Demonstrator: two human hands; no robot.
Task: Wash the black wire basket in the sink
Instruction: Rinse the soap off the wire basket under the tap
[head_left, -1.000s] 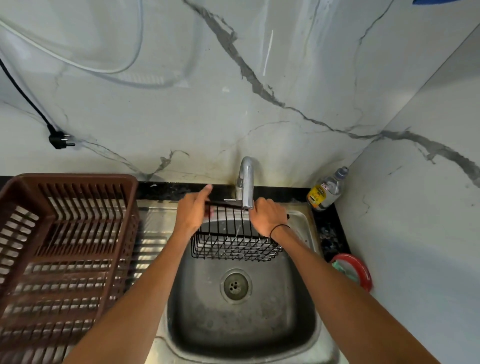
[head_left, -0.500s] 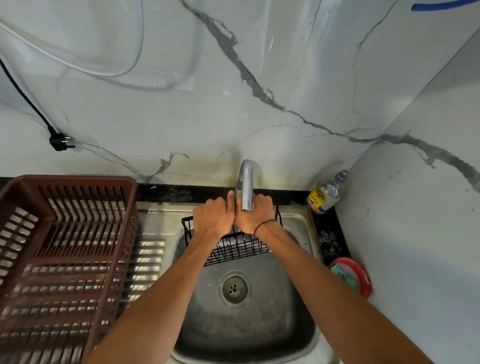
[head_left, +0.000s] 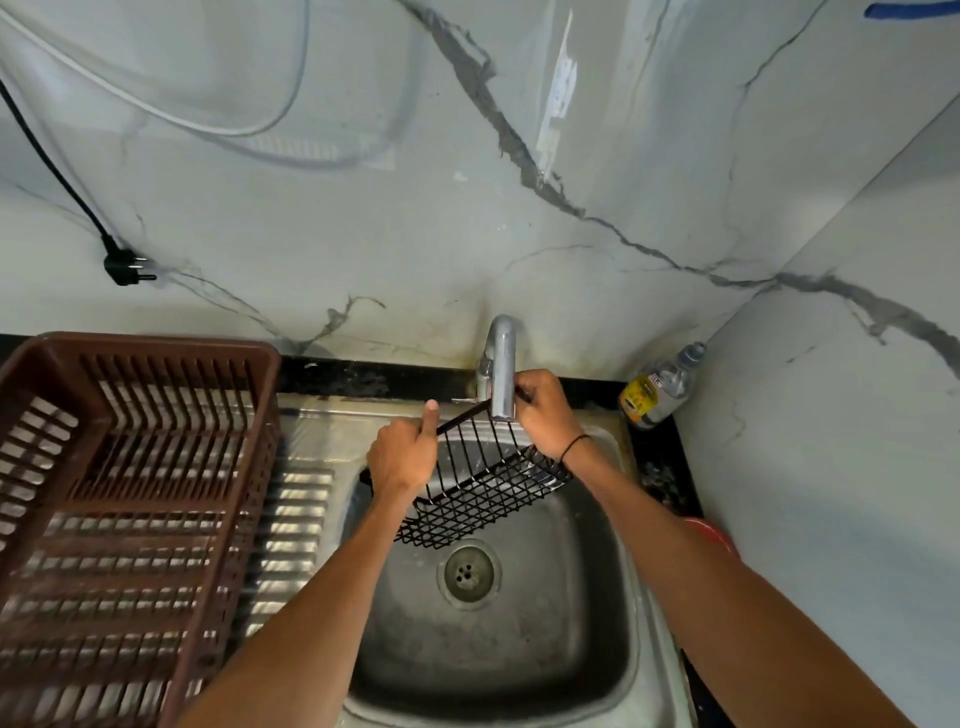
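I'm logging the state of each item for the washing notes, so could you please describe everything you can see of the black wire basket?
The black wire basket is a small rectangular basket of thin dark wire, with a grid base and upright bars for walls. It is held tilted over the steel sink, above the drain, its upper rim just under the tap's spout. The left hand grips its left end, the right hand its upper right rim. It looks empty; whether water is running cannot be told.

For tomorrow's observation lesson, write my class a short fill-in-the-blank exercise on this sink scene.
1. Both hands, left and right, hold a black wire ____.
2. The basket is held under the ____.
3. Left of the sink stands a ____ plastic dish rack.

Missing words: basket; tap; brown
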